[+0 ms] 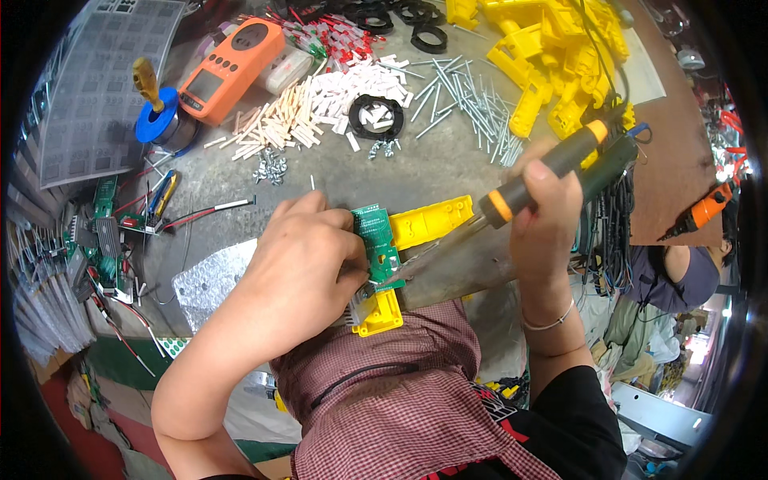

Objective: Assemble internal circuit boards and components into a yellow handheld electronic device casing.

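- L hand (308, 250) is steadying the board (373, 232); fingers are curling nearly closed, thumb + index pinching its 8 o'clock edge.
- Board is lying on our side of the bench (336, 178), approx 12 o'clock of the apron (384, 400); yellow case (432, 222) is showing at its 2 & 6 o'clock; can't tell if it's one pc.
- R hand (546, 196) is gripping what looks like a driver (566, 152), fingers wrapped shut; bit is slanting in from 2 o'clock, blurring, so can't tell if it's touching.
- We're prob. driving a screw, so we should be standing the bit squarer, pressing straight down.
- We should be keeping L fingertips clear; a slip could be scratching the board.
- We should be easing off once it's snug, w/ plastic poss. stripping.
- Loose screws (270, 166) are waiting at 10 o'clock.
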Available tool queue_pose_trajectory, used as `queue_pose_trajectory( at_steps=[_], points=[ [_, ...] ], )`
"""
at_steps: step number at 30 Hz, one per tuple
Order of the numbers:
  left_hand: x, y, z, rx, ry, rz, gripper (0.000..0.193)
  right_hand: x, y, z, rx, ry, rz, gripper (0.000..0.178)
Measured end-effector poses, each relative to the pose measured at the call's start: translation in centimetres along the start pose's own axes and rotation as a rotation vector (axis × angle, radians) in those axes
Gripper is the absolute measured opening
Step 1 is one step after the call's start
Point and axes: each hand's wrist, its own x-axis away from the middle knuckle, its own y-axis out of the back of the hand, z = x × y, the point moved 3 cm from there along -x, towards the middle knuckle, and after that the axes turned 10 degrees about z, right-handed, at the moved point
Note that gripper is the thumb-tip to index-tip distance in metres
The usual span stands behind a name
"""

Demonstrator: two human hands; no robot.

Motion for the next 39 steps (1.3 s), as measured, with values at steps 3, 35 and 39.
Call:
queue_pose_trajectory(
  at_steps=[3,35,39],
  points=[
    [0.0,0.0,-0.1,-0.005,0.001,0.006,0.012,0.5,1.8,-0.3,0.308,0.2,0.133,0.013],
    [4.3,-4.0,-2.3,-0.266,-0.01,-0.241,0.056,0.4,0.9,1.0,-0.068,0.022,-0.072,0.019],
    [4.6,-5.1,-1.9,-0.326,-0.015,-0.324,0.051,-0.2,0.5,1.1,-0.112,-0.005,-0.118,0.02]
  ],
)
